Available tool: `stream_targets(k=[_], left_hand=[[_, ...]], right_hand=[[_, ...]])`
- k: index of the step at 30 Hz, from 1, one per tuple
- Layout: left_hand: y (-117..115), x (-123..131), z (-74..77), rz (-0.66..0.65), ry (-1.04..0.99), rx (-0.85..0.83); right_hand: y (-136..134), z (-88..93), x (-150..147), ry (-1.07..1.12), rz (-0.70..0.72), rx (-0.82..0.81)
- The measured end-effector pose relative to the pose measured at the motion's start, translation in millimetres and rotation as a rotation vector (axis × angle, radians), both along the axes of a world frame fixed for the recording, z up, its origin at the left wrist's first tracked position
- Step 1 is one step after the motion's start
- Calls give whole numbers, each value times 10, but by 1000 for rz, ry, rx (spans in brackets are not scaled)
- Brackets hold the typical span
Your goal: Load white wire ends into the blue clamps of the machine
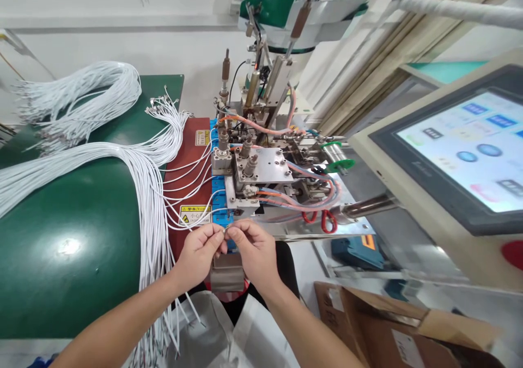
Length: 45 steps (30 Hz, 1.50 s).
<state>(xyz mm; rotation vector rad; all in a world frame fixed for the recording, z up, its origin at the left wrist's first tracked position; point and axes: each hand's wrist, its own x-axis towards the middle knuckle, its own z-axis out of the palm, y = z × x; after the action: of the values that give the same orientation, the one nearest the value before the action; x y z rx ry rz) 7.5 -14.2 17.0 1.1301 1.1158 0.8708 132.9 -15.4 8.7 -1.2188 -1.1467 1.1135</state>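
Observation:
My left hand (201,252) and my right hand (254,251) meet in front of the assembly machine (261,166), fingertips pinched together on the end of a thin white wire (204,213) with a small metal terminal. The wire loops back to the left toward the red plate (192,161). Several other white wires run from the plate into the blue fixture (218,185) on the machine's left side.
A large bundle of white wires (81,155) drapes over the green curved surface (73,237) at left. A touchscreen panel (461,150) stands at right. A cardboard box (388,324) sits at lower right. A green feeder bowl (286,3) tops the machine.

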Motion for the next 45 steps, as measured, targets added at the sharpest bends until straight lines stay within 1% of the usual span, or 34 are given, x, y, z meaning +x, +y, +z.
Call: stream_targets(k=[2, 4, 7, 9, 12, 16, 19, 21, 24, 25, 26, 27, 28, 31, 33, 34, 36, 38, 41, 45], left_hand=[[-17, 16, -5, 27, -7, 4], [-28, 20, -9, 38, -3, 3], [-26, 4, -4, 23, 37, 15], [-18, -15, 7, -5, 75, 35], [-11, -43, 20, -61, 112, 58], [-20, -66, 27, -114, 139, 80], [-16, -83, 63, -147, 205, 152], [-4, -107, 110, -224, 299, 240], [18, -150, 175, -455, 481, 363], [23, -158, 186, -508, 533, 382], [25, -159, 188, -518, 567, 384], [25, -152, 184, -486, 578, 369], [22, -138, 174, -421, 567, 344], [-2, -69, 132, -191, 477, 275], [-24, -31, 105, -105, 449, 258], [-33, -20, 93, -86, 443, 252], [-44, -17, 71, -90, 432, 236], [-43, -26, 52, -110, 427, 229], [-32, -33, 36, -143, 444, 236], [-32, -19, 37, -187, 477, 256]], right_hand=[[-10, -14, -16, -27, -21, 35], [-6, 0, 6, -137, -13, 112], [27, 72, 94, -324, 62, 236], [56, 139, 158, -396, 124, 271], [82, 226, 221, -443, 191, 233], [76, 281, 241, -461, 245, 155], [74, 332, 267, -545, 275, 181], [80, 387, 304, -666, 358, 248], [91, 446, 352, -894, 564, 359], [92, 442, 355, -939, 597, 378], [91, 423, 350, -943, 589, 376], [88, 389, 335, -902, 543, 349], [80, 343, 312, -819, 466, 298], [35, 171, 211, -435, 205, 52], [-7, 70, 150, -248, 117, -44], [-26, 34, 132, -219, 83, -38], [-49, -5, 129, -250, 68, 14], [-47, -5, 164, -293, 101, 42], [-10, 28, 233, -267, 152, 5], [23, 34, 244, -187, 172, -47]])
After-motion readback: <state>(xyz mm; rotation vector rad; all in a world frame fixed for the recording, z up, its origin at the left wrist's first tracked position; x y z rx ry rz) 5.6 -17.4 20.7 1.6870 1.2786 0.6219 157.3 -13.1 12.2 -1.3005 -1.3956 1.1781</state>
